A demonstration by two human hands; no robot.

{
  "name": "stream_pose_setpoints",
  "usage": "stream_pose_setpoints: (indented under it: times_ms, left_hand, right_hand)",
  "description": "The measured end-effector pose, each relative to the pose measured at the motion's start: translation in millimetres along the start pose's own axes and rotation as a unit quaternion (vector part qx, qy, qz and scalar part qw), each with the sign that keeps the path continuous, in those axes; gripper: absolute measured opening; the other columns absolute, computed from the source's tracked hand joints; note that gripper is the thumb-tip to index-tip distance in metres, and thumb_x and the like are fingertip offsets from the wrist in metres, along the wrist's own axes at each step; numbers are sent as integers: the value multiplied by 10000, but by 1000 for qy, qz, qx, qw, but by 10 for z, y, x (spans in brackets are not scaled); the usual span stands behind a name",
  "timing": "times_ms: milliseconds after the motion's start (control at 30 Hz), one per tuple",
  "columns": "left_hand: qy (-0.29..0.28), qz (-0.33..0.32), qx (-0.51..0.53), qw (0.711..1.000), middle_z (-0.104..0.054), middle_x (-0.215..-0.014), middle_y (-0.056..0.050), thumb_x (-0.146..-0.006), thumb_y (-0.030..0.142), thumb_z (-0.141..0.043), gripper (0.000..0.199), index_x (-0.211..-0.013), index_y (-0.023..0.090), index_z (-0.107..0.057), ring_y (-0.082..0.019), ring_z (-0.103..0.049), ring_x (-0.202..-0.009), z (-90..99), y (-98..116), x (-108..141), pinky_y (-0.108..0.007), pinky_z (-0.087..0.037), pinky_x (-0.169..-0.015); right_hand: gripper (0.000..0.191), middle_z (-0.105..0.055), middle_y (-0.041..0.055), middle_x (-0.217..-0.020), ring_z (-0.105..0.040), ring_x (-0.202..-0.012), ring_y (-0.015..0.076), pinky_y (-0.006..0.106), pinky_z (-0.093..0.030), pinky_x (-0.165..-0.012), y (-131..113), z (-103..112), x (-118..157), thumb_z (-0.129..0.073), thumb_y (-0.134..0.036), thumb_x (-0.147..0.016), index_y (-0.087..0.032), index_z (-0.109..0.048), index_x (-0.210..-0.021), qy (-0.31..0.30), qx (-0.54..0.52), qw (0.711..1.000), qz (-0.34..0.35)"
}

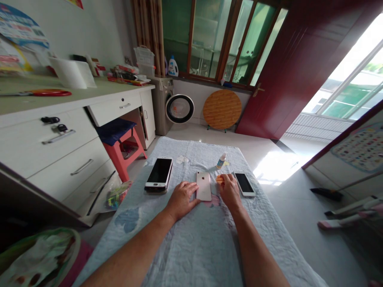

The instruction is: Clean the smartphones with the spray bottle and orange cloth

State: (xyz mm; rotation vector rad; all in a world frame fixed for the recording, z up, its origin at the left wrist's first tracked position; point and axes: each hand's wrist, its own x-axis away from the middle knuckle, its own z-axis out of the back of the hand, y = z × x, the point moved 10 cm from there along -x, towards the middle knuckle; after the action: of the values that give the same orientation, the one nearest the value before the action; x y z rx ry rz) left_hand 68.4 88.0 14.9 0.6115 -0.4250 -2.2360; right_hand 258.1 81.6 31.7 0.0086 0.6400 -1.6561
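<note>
A pale pink phone (204, 187) lies back side up on the cloth-covered table (191, 247). My left hand (183, 198) rests at its left side, fingers spread, fingertips and thumb touching its edge. My right hand (229, 191) has its fingers closed on an orange cloth (220, 179), just right of the pink phone. A white phone (244, 184) with a dark screen lies to the right of that hand. Several phones are stacked (159, 173) at the left, the top one screen up. Behind the right hand stands a small spray bottle (221, 161).
A red stool (127, 153) with a dark cushion stands left of the table, beside the white desk (72, 107). At the lower left is a bin (74, 259). Farther back are a washing machine (163, 103) with its door ajar and a round wooden tabletop (222, 108).
</note>
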Motion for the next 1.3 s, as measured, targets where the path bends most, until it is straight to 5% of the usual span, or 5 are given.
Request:
stream_pose_setpoints:
  times_ms: [467, 667, 767, 1000, 1300]
  left_hand:
    - [4, 7, 32, 999, -643, -1200, -71, -797, 312, -662, 416, -1194, 202, -603, -248, -560, -1090, 71, 36, -30, -387, -431, -972]
    - [16, 31, 22, 999, -655, -1151, -72, -845, 266, -581, 348, -1184, 194, -598, -237, -571, -1062, 88, 45, -23, -367, -429, -954]
    - [20, 41, 5, 999, -669, -1109, -56, -858, 294, -569, 315, -1160, 212, -608, -244, -569, -1030, 100, 35, -8, -372, -432, -917]
    - [-1, 20, -1, 1000, -684, -1038, -39, -818, 351, -638, 287, -1071, 217, -632, -246, -565, -972, 93, 121, -1, -358, -430, -872]
    - [-27, -2, -16, 1000, -662, -991, -42, -767, 414, -689, 291, -954, 206, -609, -247, -558, -936, 68, 260, 10, -347, -418, -831]
  right_hand:
    - [475, -542, 90, -1235, -422, -1097, 282, 407, -318, -886, 56, 64, 64, -552, -174, -733, -250, -585, -1201, -13, 81, 996, -32]
    - [403, -538, 85, -1205, -427, -1109, 257, 377, -331, -931, -332, 145, 120, -512, -108, -700, -213, -629, -1071, 34, 38, 998, 38]
    - [326, -586, 85, -1032, -496, -990, 214, 316, -360, -895, -574, -33, 180, -466, -113, -761, -184, -619, -1041, -24, 4, 997, 69]
    - [264, -600, 99, -930, -544, -906, 225, 318, -374, -833, -576, -327, 249, -462, -221, -844, -178, -615, -1055, -89, 33, 995, 9]
    - [423, -595, 105, -1042, -572, -928, 226, 343, -441, -849, -346, -293, 236, -496, -194, -717, -164, -602, -1126, -17, -117, 989, -89]
